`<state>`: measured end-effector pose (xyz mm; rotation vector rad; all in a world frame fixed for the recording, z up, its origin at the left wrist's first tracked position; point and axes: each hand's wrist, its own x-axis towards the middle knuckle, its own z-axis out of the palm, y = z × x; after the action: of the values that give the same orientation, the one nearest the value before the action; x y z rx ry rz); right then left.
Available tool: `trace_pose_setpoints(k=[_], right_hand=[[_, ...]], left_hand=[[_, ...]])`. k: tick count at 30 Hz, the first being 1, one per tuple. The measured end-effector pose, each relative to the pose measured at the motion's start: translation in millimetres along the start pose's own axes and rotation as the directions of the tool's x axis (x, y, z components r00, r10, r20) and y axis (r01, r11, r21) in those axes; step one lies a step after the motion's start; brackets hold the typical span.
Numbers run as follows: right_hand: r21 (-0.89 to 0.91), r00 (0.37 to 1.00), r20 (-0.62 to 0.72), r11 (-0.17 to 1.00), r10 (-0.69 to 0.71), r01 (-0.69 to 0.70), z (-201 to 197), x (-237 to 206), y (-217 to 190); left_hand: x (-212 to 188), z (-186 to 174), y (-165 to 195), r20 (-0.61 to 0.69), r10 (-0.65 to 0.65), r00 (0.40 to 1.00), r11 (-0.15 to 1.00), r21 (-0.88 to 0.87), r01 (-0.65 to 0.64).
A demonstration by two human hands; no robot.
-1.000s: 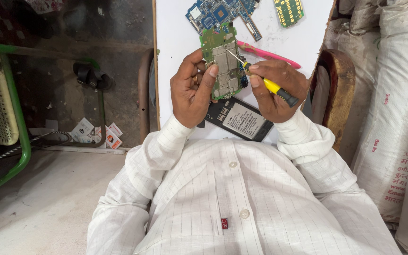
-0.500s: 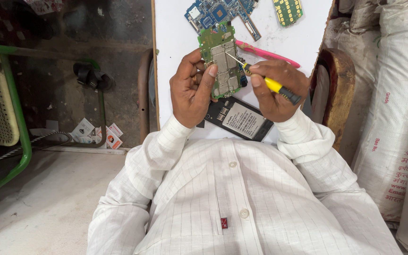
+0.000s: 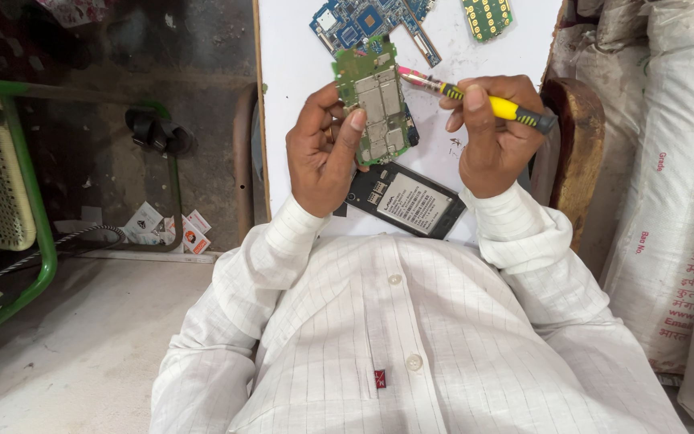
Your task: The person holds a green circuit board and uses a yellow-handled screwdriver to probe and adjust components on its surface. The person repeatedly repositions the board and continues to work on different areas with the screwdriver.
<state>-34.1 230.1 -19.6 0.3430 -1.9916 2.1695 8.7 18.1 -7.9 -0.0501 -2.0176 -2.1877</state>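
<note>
We note first the white work board, which spans the top of the view and bears the loose parts. To the right stand pale woven sacks; to the left, a green-framed chair over a dusty floor.

On the board, just in front of the person's white shirt, lies a black phone body, back uppermost, with its cover off and the labelled inside exposed. At the far edge rest a blue circuit board and a small green keypad board, both apart from the hands.

The left hand holds a green circuit board raised above the white work board, thumb pressed on its face and fingers closed behind it. The right hand is closed firmly around a yellow-handled screwdriver; its tip points left and sits at the upper right edge of the green circuit board, touching or very nearly so; we cannot tell which.

Our judgement on progress: the phone is already opened and its main board lifted out, with two further boards set aside, so dismantling appears well along. Work on the held board itself is in hand. We see nothing refitted; reassembly, if intended, remains wholly undone.
</note>
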Motion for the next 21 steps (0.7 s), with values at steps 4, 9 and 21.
trace_pose_setpoints(k=[4, 9, 21], right_hand=[[-0.059, 0.996, 0.043, 0.995, -0.081, 0.083, 0, -1, -6], [-0.254, 0.937, 0.223, 0.911, -0.271, 0.324, 2, 2, -13], [-0.36, 0.878, 0.38, 0.828, -0.29, 0.429, 10, 8, -30]], left_hand=[[1, 0, 1, -0.005, -0.017, 1.0, 0.994, -0.112, 0.016], [2, 1, 3, -0.022, -0.047, 0.999, 0.987, -0.155, 0.043], [1, 2, -5, -0.028, -0.015, 0.999, 0.99, -0.144, 0.011]])
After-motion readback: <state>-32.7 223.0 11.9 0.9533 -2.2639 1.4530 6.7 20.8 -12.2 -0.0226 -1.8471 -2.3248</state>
